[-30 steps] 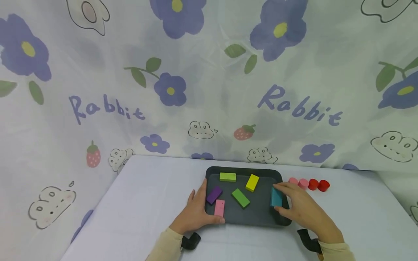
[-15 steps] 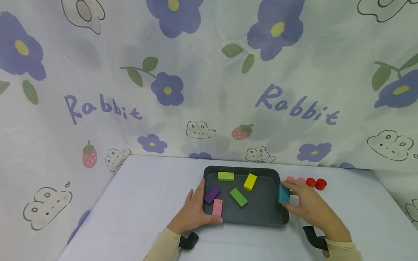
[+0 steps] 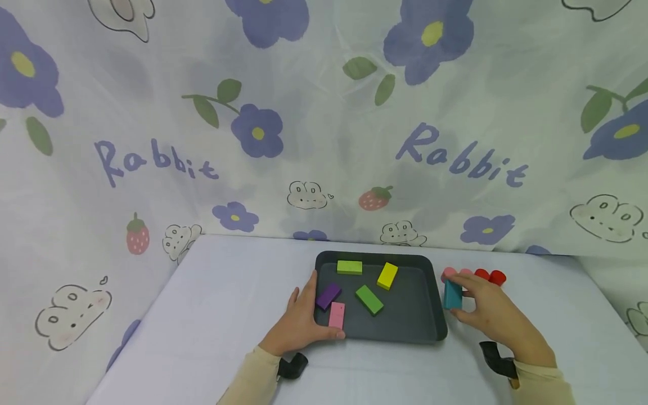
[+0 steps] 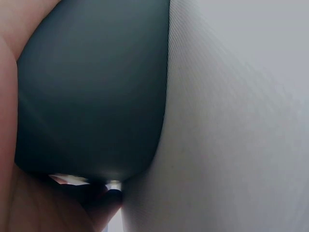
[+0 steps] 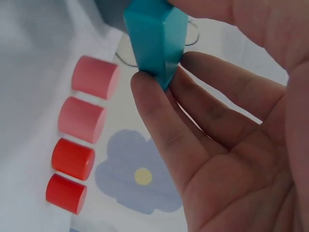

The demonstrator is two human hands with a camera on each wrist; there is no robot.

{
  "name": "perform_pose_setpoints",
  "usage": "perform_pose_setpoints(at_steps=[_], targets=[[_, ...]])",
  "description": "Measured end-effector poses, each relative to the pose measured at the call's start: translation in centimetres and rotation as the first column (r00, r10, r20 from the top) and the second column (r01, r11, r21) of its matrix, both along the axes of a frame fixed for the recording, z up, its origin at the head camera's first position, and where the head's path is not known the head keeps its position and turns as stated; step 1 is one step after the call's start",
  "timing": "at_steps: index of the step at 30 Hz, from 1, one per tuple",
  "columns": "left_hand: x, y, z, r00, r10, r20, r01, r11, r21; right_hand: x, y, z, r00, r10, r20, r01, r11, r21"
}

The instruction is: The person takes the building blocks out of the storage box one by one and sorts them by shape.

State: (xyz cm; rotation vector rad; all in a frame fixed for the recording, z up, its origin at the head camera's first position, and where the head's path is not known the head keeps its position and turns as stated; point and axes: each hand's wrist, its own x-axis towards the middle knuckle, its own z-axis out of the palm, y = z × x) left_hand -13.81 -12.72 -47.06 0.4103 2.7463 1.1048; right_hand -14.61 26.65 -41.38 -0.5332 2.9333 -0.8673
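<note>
A blue rectangular block (image 3: 453,295) is pinched between the thumb and fingers of my right hand (image 3: 488,304), just off the tray's right side. Seen from the right wrist, the teal-blue block (image 5: 157,38) is held upright at the fingertips. My left hand (image 3: 298,320) grips the left front corner of a dark grey tray (image 3: 410,332), its thumb at the front rim and fingers along the left side. The left wrist view is mostly filled by the tray's wall (image 4: 96,96). Inside lie a purple block (image 3: 328,296) and a pink block (image 3: 336,316), nearest that hand.
Also in the tray are a lime block (image 3: 349,268), a yellow block (image 3: 387,276) and a green block (image 3: 369,300). Beyond my right hand, a pink cylinder (image 5: 95,77) and a red cylinder (image 5: 66,193) belong to a row on the white table (image 3: 228,292). A patterned cloth (image 3: 324,140) hangs behind.
My right hand has lifted the blue block from inside the tray and carried it right, over the rim. The left hand stays on the tray's corner.
</note>
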Motion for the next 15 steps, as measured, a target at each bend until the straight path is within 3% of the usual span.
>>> perform_pose_setpoints(at_steps=[15], targets=[[-0.1,0.1,-0.1,1.0,-0.003,0.0,0.003,1.0,0.003,-0.8,0.2,-1.3,0.994,0.0,0.108,-0.005,0.999,0.044]])
